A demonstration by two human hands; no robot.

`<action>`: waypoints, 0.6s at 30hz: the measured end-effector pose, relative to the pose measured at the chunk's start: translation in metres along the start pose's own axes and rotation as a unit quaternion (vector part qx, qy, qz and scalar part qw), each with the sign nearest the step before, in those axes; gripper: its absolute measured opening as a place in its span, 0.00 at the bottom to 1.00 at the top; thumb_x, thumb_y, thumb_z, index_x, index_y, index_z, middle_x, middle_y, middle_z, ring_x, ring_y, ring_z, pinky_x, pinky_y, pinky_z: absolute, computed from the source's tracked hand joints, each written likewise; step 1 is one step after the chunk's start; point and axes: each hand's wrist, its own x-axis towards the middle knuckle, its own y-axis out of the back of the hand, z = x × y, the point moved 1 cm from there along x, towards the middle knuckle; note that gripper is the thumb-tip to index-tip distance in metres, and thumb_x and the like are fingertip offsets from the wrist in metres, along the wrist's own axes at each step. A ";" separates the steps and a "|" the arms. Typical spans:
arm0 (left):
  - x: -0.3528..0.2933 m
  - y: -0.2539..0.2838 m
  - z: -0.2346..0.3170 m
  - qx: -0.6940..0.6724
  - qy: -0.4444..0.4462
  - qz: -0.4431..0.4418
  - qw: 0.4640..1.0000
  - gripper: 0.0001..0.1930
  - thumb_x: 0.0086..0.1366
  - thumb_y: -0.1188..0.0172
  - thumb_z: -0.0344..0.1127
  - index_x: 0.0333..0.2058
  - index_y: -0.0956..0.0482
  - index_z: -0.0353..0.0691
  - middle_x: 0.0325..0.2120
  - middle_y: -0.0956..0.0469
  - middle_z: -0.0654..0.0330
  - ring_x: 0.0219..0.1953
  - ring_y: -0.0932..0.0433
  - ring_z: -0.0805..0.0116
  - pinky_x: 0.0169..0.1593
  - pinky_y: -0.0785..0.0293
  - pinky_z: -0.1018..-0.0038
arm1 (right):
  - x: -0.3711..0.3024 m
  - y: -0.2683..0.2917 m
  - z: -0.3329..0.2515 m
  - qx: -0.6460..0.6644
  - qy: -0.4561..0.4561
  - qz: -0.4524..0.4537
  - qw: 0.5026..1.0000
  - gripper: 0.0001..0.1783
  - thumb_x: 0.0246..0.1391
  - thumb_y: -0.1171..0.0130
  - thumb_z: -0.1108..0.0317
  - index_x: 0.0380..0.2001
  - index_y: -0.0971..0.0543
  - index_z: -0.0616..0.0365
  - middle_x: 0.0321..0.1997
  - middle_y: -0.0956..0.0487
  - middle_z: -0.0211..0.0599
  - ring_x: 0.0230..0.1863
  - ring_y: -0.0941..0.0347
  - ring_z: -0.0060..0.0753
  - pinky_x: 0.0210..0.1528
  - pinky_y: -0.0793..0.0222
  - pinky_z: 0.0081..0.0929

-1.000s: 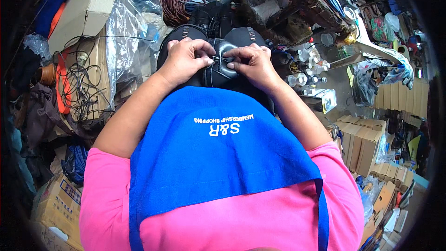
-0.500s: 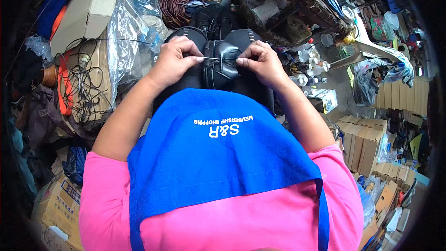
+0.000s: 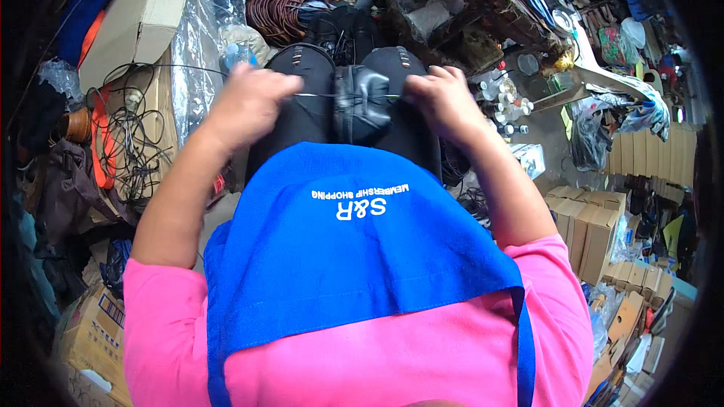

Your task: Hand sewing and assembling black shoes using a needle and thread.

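A black, shiny leather-like piece (image 3: pixel 362 109) is held between my knees; it is a little blurred and I cannot make out its exact kind. A thin cord (image 3: pixel 315 95) runs taut across it from side to side. My left hand (image 3: pixel 250 105), smeared by motion, is closed on the cord's left end beside my left knee. On the other side, my right hand (image 3: pixel 446 102) is closed in a fist around the right end of the cord. Both hands are apart from the black piece itself.
Tangled black wire (image 3: pixel 136 132) lies over cardboard at the left, next to clear plastic sheeting (image 3: pixel 204 53). A brown coil (image 3: pixel 279 19) lies beyond my knees. Small bottles (image 3: pixel 507 102) cluster to the right, with stacked cardboard boxes (image 3: pixel 588 234) nearer.
My hands have moved apart, the left one further left and the right one outward. The cord between them now stretches longer across the black piece. Their pinching fingers have closed into fists.
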 end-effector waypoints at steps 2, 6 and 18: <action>-0.024 0.013 -0.036 -0.031 0.115 -0.004 0.993 0.09 0.58 0.50 0.27 0.35 0.24 0.46 0.28 0.21 0.61 0.33 0.23 0.60 0.40 0.35 0.66 | -0.022 -0.006 0.031 -0.032 -0.048 0.048 0.997 0.05 0.48 0.42 0.69 0.32 0.23 0.51 0.26 0.22 0.32 0.35 0.28 0.34 0.44 0.36 0.33; -0.042 0.032 -0.054 -0.377 0.271 0.089 0.881 0.06 0.64 0.51 0.29 0.28 0.27 0.42 0.29 0.22 0.62 0.33 0.23 0.64 0.37 0.32 0.69 | -0.014 0.007 0.033 0.569 -0.239 0.043 0.785 0.09 0.54 0.39 0.63 0.32 0.23 0.58 0.30 0.23 0.27 0.32 0.29 0.17 0.38 0.32 0.20; -0.034 0.033 -0.041 -0.662 0.275 0.293 0.632 0.05 0.66 0.46 0.38 0.36 0.29 0.47 0.20 0.36 0.69 0.20 0.40 0.82 0.22 0.43 0.85 | -0.020 0.020 0.033 0.629 -0.301 0.252 0.672 0.15 0.57 0.43 0.54 0.36 0.29 0.54 0.31 0.31 0.27 0.31 0.33 0.22 0.34 0.29 0.24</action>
